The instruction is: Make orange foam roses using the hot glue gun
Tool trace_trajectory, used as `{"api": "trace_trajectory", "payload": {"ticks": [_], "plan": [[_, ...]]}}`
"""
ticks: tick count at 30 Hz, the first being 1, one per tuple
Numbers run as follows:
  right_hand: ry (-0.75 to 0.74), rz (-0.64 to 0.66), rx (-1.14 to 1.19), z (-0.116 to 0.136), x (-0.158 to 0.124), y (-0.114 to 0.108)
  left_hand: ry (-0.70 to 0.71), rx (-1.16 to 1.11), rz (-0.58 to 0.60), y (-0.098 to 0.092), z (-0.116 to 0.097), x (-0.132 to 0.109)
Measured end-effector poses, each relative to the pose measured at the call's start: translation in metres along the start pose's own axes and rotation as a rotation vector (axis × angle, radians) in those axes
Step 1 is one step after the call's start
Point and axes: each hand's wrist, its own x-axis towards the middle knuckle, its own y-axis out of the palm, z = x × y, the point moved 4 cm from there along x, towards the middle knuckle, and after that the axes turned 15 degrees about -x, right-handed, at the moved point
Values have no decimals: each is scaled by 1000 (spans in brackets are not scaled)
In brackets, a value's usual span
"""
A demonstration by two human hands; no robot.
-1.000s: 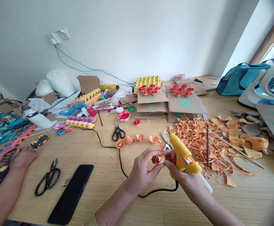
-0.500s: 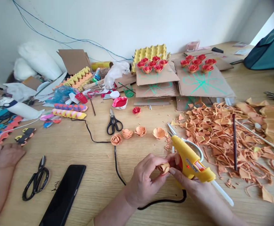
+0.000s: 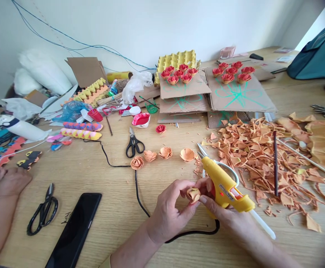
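My left hand (image 3: 171, 208) pinches a small rolled orange paper rose (image 3: 193, 194) between thumb and fingers. My right hand (image 3: 220, 212) grips a yellow hot glue gun (image 3: 225, 183), its fingertips also touching the rose; the nozzle points up and left, away from the rose. The gun's black cord (image 3: 140, 195) runs across the wooden table (image 3: 117, 223). Several finished orange paper roses (image 3: 162, 156) lie in a row just beyond my hands.
A heap of orange paper scraps (image 3: 263, 156) lies at right. Black scissors (image 3: 134, 143), a second pair (image 3: 42, 210) and a black phone (image 3: 74, 229) sit left. Red roses rest on cardboard sheets (image 3: 235, 93). Another person's hands (image 3: 7, 182) rest at far left.
The view tilted down over the table, then held almost still. My hands stay together on the rose, which has turned slightly so its spiral faces up.
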Motion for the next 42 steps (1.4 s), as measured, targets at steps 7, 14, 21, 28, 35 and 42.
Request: {"api": "trace_trajectory", "payload": {"ticks": [7,14,21,28,35,42], "plan": [[-65,-36,-103,2,-1,-3,23,3,-31,0,-2,0],[-85,-23,-130,5,-2,-2,34,10,-9,1,-1,1],[-90,-59,-188,4,-3,-2,18,-98,-96,0,2,-2],[-75,-104,-213,7,-3,-4,-56,-140,-154,-2,6,-5],[-96,-130,-232,13,-3,-4,-100,-128,-181,-2,6,-5],[-163,-91,-340,6,-5,-3,-70,-106,-174,-3,7,-7]]}}
